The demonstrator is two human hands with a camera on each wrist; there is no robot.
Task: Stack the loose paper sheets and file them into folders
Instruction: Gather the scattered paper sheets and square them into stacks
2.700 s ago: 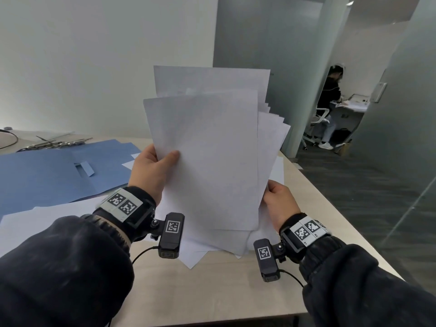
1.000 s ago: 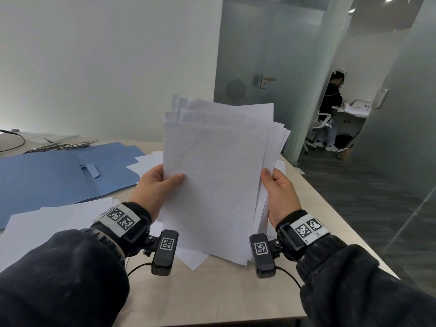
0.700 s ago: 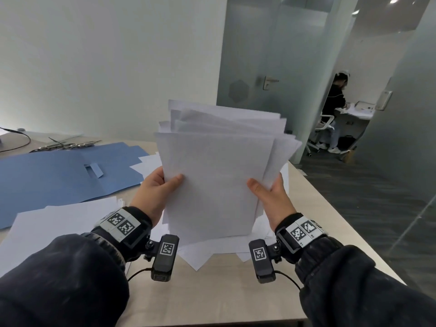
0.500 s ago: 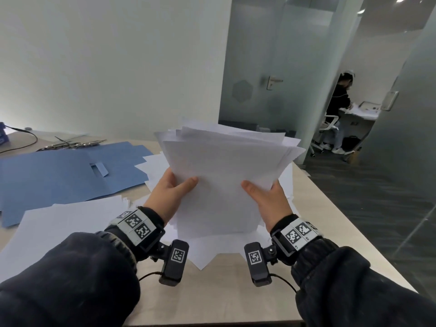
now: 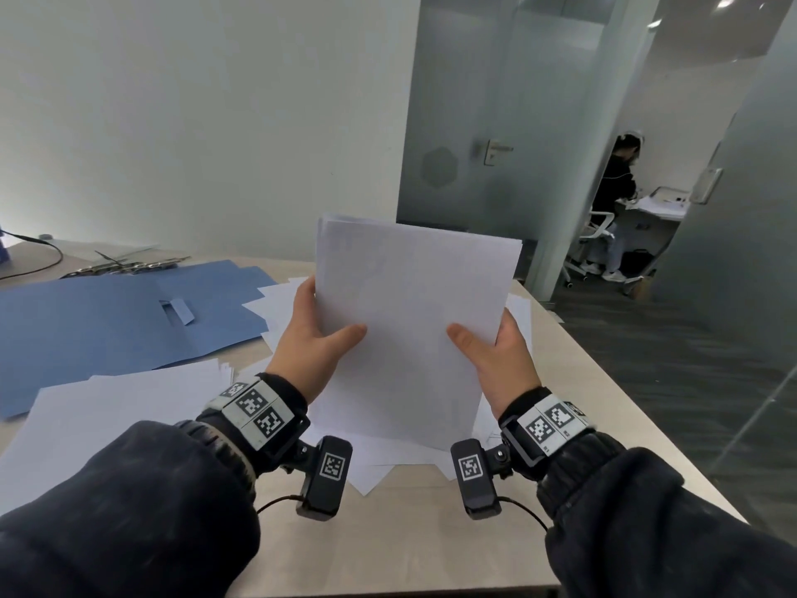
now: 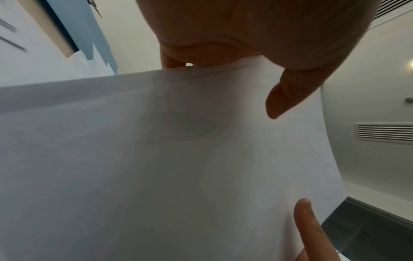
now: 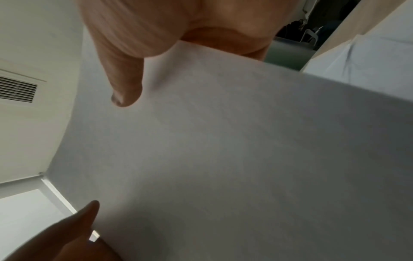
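Two hands hold one stack of white sheets upright between them, edges nearly even: left grip and right grip each clamped on a side edge

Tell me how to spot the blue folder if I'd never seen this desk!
Start at the long desk by the white wall. Look left of the hands holding up a paper stack. The folder lies open and flat there, the only blue thing among white sheets, with a little tab in its middle.
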